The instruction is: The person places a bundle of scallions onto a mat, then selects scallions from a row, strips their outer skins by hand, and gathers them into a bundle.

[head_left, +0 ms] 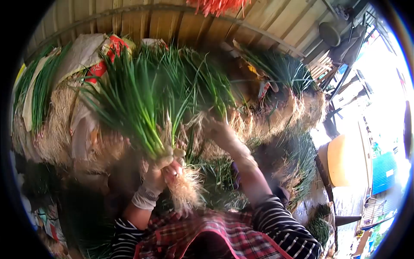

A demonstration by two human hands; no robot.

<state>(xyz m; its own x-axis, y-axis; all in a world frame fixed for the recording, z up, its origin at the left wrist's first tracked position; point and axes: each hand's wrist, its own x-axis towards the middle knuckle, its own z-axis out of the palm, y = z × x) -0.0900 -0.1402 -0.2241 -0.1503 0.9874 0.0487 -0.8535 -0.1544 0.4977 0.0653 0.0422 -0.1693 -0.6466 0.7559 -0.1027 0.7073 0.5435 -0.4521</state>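
Note:
A thick bunch of green onions (144, 116) has its green leaves pointing up and its pale, stringy roots hanging down. My left hand (161, 166), in a light glove, is closed round the bunch just above the roots. To the right, my right hand (220, 131) reaches toward the piled onions (220, 93). Its fingers are blurred among pale roots and stems, and whether they hold any cannot be made out.
More onions with matted roots (293, 103) lie along the wooden wall (159, 23). Sacking (84, 54) covers some at the left. Loose greens (220, 172) lie below my hands. At the right are a yellow container (345, 159) and a blue one (384, 172).

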